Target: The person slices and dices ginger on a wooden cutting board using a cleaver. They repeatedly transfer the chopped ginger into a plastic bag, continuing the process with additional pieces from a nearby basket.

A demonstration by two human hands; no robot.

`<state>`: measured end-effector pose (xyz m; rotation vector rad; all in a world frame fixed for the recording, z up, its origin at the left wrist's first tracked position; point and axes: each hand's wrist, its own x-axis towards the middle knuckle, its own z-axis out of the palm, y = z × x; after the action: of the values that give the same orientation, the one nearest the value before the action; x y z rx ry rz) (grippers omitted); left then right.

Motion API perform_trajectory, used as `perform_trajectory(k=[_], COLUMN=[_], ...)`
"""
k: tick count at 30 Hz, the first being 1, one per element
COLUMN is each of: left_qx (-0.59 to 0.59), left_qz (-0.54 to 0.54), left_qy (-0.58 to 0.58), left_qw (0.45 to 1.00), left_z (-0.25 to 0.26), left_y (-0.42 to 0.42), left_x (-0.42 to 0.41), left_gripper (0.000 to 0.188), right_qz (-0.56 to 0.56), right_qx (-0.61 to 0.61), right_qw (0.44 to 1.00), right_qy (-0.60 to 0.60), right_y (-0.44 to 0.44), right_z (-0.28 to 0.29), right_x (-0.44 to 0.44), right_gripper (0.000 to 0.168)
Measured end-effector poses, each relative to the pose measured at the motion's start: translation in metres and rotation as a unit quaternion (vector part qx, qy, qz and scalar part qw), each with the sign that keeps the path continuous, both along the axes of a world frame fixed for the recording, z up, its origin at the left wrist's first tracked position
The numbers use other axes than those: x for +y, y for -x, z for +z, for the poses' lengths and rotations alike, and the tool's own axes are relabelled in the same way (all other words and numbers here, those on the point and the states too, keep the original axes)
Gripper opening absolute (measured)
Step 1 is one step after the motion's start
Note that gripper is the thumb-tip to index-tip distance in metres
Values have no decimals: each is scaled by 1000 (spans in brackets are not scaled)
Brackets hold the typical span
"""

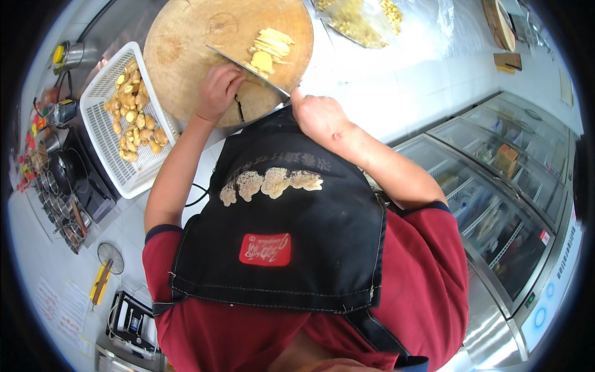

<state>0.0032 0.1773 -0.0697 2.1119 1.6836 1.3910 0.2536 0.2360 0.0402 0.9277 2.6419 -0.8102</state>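
Observation:
My right hand point(316, 111) grips the handle of a cleaver point(251, 69), whose blade stands on edge over a round wooden chopping block point(186, 28). Close against the blade's near side is my left hand point(220, 88), its fingers bent down on the block; whether a piece lies under the fingertips is hidden. On the blade's far side lie a wide ginger slice point(261, 61) and a small stack of thin ginger slices point(274, 43). A white plastic basket point(107, 162) with several unpeeled or partly cut ginger roots point(132, 111) stands left of the block.
Beyond the block on the right, a clear plastic bag point(358, 23) holds yellow chopped pieces. Glass-topped refrigerators point(488, 195) stand at the right. Pots and ladles point(60, 195) crowd the far left, with a wire strainer point(110, 258) below them.

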Motion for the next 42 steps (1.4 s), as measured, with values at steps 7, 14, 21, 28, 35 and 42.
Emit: perform_trajectory(k=[7,14,21,28,35,42], left_qx=[35,41,60,48,14,36], left_qz=[21,15,26,30,26,10], left_qy=[0,-3,3,7,19,9], left_qw=[999,999,998,998,999,999], left_z=[3,0,-4,1,5,-1], left_y=[1,2,3,3,0,1], left_x=[2,-1,-2,-4,-3,-5], left_gripper=[17,16,16,14,13,15], right_qz=[-14,-25,-4,-3,5,10], right_qx=[-13,21,-6,-34,-24,-1], right_qw=[1000,999,999,999,999,1000], right_qy=[5,-24,-31,5,20,7], right_y=[6,-9,-14,-8,2,14], right_z=[20,46,78,71,48,-1], right_x=[9,-1,-4,2,6,6], right_gripper=[13,16,11,11,10,12])
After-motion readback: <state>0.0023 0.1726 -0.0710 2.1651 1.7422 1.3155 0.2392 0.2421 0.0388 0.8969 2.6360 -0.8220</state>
